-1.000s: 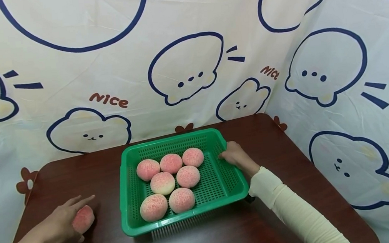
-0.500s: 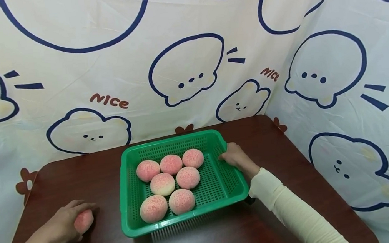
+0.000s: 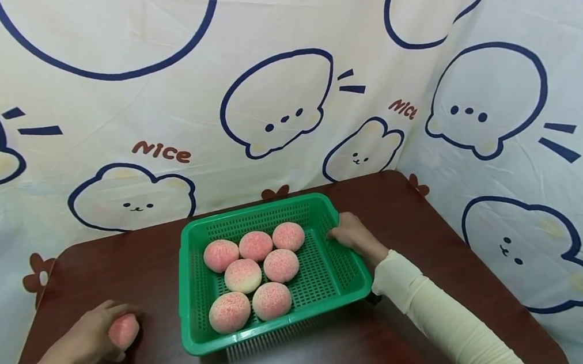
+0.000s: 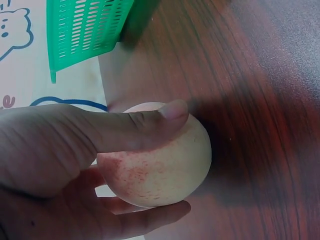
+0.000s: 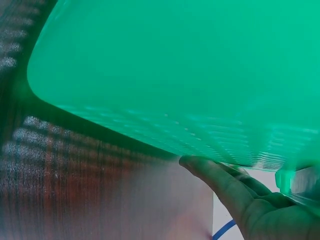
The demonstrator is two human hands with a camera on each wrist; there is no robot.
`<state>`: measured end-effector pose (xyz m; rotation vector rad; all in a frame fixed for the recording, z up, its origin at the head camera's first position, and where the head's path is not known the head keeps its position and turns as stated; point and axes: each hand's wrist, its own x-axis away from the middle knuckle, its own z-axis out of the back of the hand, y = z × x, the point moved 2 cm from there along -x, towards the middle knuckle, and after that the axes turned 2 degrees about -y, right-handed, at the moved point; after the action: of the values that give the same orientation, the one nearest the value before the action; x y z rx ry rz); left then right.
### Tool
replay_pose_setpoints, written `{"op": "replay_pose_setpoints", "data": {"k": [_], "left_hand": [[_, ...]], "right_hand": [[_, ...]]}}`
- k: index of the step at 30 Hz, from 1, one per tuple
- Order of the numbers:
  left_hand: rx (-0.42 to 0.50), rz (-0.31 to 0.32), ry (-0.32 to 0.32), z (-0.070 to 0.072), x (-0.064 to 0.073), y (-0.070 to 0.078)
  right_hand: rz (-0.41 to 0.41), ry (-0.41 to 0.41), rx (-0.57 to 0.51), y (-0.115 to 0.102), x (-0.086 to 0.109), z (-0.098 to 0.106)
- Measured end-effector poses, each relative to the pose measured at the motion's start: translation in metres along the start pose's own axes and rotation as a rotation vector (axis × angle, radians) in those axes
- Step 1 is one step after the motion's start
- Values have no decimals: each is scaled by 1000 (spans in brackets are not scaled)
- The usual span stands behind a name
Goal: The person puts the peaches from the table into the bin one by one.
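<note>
My left hand (image 3: 92,333) grips a pink, speckled peach (image 3: 124,331) on the table, left of the basket. In the left wrist view the thumb lies over the pale side of that peach (image 4: 165,175), with fingers around its other side. A green plastic basket (image 3: 354,301) with slotted walls holds several pink peaches, among them a paler one (image 3: 243,276). My right hand (image 3: 352,231) holds the basket's right rim, thumb over the inside. The right wrist view shows its fingers (image 5: 220,182) against the outer wall, under the rim.
The dark brown wooden table (image 3: 153,269) has rounded far corners. Behind it and to the right hangs a white cloth (image 3: 278,27) with blue cartoon outlines, meeting the table's edges.
The left hand's fingers, spread over the loose peach a second ago, have closed around it. The basket, its peaches and the right hand stay put.
</note>
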<state>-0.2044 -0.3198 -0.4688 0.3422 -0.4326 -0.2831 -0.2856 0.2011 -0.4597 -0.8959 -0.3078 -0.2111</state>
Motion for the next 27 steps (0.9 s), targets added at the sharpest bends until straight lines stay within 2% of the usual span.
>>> {"op": "replay_pose_setpoints", "data": {"k": [5,13,20,27], "left_hand": [[8,6,23,2,3,-1],[36,103,20,23,5,5],[11,72,103,42,10,14],[11,69,175,56,11,34]], "right_hand": [[-7,1,6,-1,0,0],[-8,8,10,-2,0,0],[1,6,-4,-1,-1,-1],[2,-3,-14,-1,1,-1]]}}
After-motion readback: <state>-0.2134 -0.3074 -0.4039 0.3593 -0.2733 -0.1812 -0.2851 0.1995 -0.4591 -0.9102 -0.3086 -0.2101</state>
